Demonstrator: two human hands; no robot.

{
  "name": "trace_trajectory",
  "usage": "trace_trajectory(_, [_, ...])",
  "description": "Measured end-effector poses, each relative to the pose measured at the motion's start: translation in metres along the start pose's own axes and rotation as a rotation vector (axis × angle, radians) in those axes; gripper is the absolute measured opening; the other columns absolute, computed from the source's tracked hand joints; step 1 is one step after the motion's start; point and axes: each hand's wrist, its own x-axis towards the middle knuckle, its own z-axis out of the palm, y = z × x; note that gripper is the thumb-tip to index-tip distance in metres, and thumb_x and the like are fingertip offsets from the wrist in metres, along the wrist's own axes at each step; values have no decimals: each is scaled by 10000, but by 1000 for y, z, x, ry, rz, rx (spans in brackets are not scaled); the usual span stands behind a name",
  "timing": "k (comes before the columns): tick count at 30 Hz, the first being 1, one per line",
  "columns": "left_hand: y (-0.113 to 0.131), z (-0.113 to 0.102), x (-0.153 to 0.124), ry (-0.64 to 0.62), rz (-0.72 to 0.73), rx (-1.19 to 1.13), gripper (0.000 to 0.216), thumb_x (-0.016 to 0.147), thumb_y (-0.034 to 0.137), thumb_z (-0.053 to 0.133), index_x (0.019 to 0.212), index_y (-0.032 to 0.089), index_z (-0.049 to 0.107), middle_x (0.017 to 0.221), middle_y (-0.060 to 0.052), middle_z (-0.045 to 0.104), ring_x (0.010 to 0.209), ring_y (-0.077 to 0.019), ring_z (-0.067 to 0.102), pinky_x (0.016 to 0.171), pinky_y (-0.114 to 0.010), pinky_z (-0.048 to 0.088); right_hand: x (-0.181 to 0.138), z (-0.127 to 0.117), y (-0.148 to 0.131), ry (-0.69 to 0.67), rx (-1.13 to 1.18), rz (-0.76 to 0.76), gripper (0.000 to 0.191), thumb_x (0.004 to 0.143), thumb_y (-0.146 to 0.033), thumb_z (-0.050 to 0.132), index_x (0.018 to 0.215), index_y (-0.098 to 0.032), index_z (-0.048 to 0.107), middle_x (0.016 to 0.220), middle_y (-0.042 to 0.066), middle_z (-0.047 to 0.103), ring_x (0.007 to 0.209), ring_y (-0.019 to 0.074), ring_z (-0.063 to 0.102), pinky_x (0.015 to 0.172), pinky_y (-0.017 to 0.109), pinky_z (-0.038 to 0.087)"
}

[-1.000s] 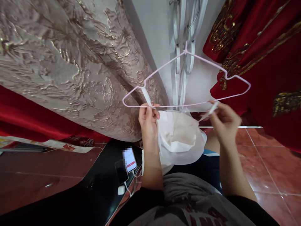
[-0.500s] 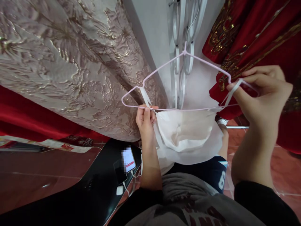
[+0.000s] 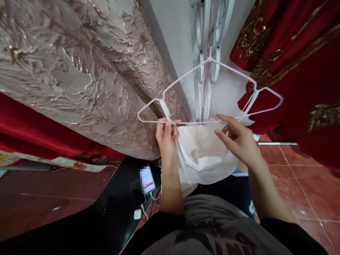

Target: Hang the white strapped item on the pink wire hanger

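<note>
A pale pink clothes hanger (image 3: 186, 75) hangs by its metal hook from a white metal rack (image 3: 200, 67). White straps of a sheer white garment (image 3: 209, 161) loop over both notches of the hanger, and the garment hangs below the lower bar. My left hand (image 3: 167, 132) is closed in a pinch on the hanger's lower bar, close to the left strap. Near the right end of that bar, my right hand (image 3: 236, 136) is in front of the garment, thumb and index finger apart, with nothing visible between them.
An embossed beige-pink fabric (image 3: 87, 78) drapes on the left, and red cloth with gold sequins (image 3: 287, 74) on the right. A black bench (image 3: 87, 219) at lower left carries a lit phone (image 3: 148, 180), a dark phone (image 3: 136, 194) and a small white case (image 3: 137, 214).
My right hand has let go of the right strap, now seated in the hanger's notch, and moved left and down to the garment's top. My left hand stays on the bar.
</note>
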Motion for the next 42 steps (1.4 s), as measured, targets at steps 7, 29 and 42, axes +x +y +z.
trace_trajectory(7, [15,-19,-14,-180,-57,348,364,1008,603,874,1073,244,870,1133,-97,857,698,-126,622,622,-251,525,5,27,17,196,152,75,342,1064,-605,747,1040,-264,753,617,-76,447,564,114,398,572,297,303])
trace_trajectory(29, [23,-33,16,-66,-111,-59,432,947,635,907,1193,282,861,1333,-114,859,553,-65,406,407,-240,257,13,24,15,137,168,98,417,1030,-677,777,1009,-261,815,615,-63,420,581,116,380,570,293,299])
trace_trajectory(42, [20,2,-5,-49,-102,-10,444,989,625,890,929,220,719,962,-55,801,479,-44,417,390,-210,245,24,-10,37,377,252,160,181,952,-394,838,1045,-241,866,609,-46,572,536,110,511,503,245,358])
